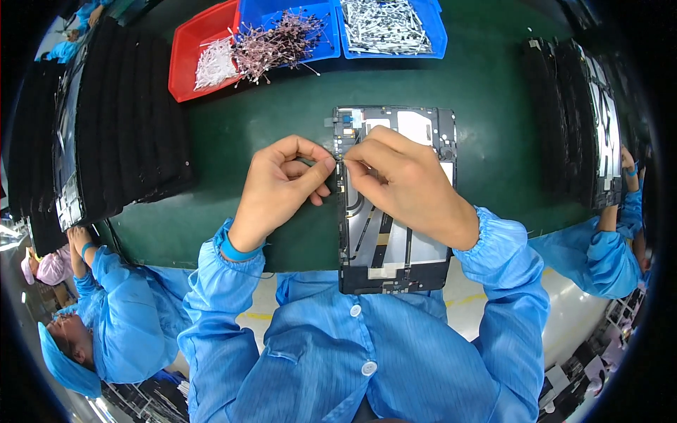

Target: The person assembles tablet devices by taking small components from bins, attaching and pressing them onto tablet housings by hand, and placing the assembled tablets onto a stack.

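on the green mat (pixel 493 106), a dark tablet frame (pixel 395 204) lies at centre, its near end hanging over the mat's edge toward 6 o'clock. the left hand (pixel 278 187) and right hand (pixel 409 183) meet at the frame's left rim, fingertips pinched shut on something too small to tell. a red bin (pixel 187 60) and blue bins (pixel 423 35) of small parts sit at 12 o'clock, with black stacks (pixel 120 120) at 9 and 3.

A tablet frame (pixel 395 233) lay near on the mat (pixel 486 106) — both hands met at its left edge. Three parts bins (pixel 211 42) sat far; stacked frames (pixel 113 120) stood left, another stack (pixel 585 120) right.
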Demonstrator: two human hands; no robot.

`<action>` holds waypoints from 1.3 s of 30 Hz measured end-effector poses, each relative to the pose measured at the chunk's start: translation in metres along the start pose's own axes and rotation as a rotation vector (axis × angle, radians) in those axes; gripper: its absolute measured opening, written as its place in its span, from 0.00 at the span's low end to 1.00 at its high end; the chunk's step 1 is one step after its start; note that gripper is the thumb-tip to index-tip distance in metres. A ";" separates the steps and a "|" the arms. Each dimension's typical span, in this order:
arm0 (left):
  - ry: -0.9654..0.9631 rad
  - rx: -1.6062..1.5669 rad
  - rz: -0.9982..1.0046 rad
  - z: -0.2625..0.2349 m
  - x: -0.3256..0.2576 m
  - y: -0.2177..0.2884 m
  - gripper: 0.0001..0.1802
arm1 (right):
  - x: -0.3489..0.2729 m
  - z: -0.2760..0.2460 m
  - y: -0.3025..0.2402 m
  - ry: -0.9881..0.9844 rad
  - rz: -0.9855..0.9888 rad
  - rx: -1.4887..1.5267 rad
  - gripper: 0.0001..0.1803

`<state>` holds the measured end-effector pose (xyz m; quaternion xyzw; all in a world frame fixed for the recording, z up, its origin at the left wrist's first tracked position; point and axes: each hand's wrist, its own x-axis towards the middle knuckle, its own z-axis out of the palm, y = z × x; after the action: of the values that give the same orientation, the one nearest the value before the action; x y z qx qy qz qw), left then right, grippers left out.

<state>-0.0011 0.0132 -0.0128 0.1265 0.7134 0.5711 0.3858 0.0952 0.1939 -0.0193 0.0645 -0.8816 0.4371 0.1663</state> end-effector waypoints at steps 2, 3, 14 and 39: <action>-0.005 0.015 -0.012 0.000 0.002 -0.001 0.07 | -0.001 0.000 0.002 -0.005 0.005 -0.010 0.05; -0.005 0.014 -0.012 -0.001 0.001 0.000 0.07 | -0.001 -0.001 0.002 -0.013 0.001 -0.017 0.05; 0.021 0.025 0.030 0.004 -0.001 -0.001 0.06 | -0.001 -0.004 0.004 -0.026 -0.045 -0.023 0.06; 0.000 0.038 -0.044 0.005 0.004 0.011 0.04 | -0.003 -0.005 -0.003 0.028 0.083 0.121 0.04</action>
<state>-0.0033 0.0229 -0.0046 0.1182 0.7268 0.5489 0.3957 0.1005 0.1963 -0.0152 0.0316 -0.8531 0.4968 0.1562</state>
